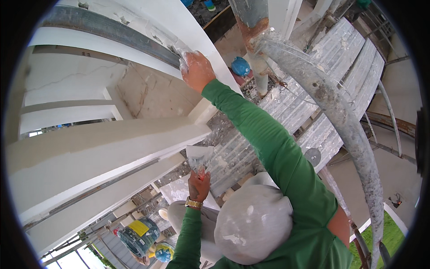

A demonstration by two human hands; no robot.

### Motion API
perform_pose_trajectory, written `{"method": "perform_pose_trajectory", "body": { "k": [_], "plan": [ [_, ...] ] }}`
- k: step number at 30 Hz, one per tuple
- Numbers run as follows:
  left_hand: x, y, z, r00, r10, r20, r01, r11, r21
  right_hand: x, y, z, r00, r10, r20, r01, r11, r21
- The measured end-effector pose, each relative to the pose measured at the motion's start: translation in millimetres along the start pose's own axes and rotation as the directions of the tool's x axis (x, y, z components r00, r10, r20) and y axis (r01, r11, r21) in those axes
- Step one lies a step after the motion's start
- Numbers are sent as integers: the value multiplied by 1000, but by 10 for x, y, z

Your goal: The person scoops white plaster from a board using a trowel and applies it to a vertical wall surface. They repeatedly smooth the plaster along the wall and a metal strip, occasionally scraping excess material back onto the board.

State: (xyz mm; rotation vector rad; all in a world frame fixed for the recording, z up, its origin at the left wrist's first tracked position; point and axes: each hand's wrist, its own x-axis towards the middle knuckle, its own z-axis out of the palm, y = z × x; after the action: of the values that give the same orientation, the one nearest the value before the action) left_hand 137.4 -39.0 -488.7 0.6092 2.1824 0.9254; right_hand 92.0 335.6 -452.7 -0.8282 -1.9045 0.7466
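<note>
The bar [112, 34], left of your gripping right hand [196, 71], could slip if that grip loosens; your left hand [198, 184] clasps the scraper [199, 155].

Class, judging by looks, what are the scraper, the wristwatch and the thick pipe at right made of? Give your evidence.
Scraper: probably a metal blade, judging by its broad, flat shape; pale smears hide its finish.
Wristwatch: likely gold-toned metal, perhaps plated; its segmented bracelet shines.
Thick pipe: apparently metal, dull and mottled grey; whitish crust leaves its bare surface uncertain.
</note>
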Motion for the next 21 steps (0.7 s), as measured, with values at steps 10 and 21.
{"method": "perform_pose_trajectory", "body": {
  "k": [10, 21],
  "plan": [
    [-126, 154, -155, 998, -55, -40, 52, 996, -76, -81, -39, -420, 983, -8, 181, -2, 999, 54],
    [-454, 348, -1181, 999, -21, -29, -15, 500, -866, -2128, 83, -648, 410, 344, 845, -782, -344, 520]
  ]
}}
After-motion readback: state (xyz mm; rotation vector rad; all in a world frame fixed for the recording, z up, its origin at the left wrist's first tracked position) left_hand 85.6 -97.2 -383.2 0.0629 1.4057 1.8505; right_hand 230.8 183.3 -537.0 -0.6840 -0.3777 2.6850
